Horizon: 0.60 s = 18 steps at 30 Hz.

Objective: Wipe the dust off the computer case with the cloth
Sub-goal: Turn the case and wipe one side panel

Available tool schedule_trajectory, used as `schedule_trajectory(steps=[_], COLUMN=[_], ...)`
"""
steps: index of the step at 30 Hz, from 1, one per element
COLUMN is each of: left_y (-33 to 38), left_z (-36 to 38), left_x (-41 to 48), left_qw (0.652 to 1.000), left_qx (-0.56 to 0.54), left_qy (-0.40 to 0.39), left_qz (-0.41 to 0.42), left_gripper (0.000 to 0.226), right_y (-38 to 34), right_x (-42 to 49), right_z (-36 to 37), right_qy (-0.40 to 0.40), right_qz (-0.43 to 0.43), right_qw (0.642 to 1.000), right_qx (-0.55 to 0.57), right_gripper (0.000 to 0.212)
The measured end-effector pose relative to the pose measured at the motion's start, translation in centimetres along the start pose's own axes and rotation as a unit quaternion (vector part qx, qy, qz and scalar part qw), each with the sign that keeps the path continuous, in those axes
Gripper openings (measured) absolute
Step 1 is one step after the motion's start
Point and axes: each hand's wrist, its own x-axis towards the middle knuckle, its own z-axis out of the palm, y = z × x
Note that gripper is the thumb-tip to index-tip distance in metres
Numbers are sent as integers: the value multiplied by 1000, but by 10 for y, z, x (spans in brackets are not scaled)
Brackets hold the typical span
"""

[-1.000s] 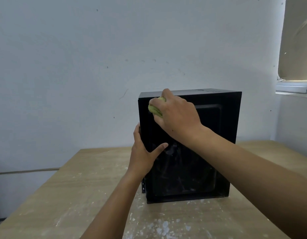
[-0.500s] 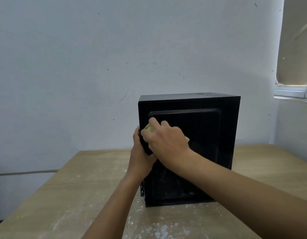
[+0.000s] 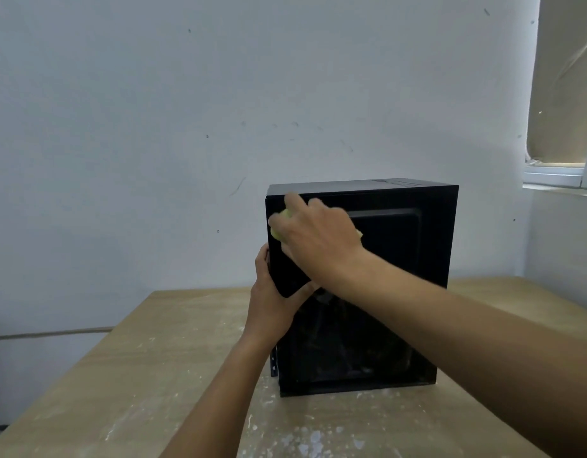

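Right hand, clenched round crumpled yellow-green cloth, sits higher now, at upper-left corner of upright black metal computer case, frame centre; left hand grasps its left edge; risk: hard push topples case.

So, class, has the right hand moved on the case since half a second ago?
Yes. The right hand with the cloth has risen along the computer case toward its top left corner.

Case under the right hand looks glossy black, cloth soft yellow-green fabric, table below is matte wood-look, paint-speckled.
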Motion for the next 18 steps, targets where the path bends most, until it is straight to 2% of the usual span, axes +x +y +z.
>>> schedule_trajectory(steps=[4, 18], left_y=[2, -5], left_z=[0, 0], left_x=[-2, 2], left_qw=[1000, 1000], left_qx=[-3, 21], left_qy=[2, 5], left_qz=[0, -7], left_gripper=[97, 95], right_y=[6, -10], right_x=[12, -2], right_z=[-12, -9], right_qy=[3, -82], right_qz=[12, -23], right_qw=[1000, 996], right_qx=[4, -11], right_gripper=[17, 20])
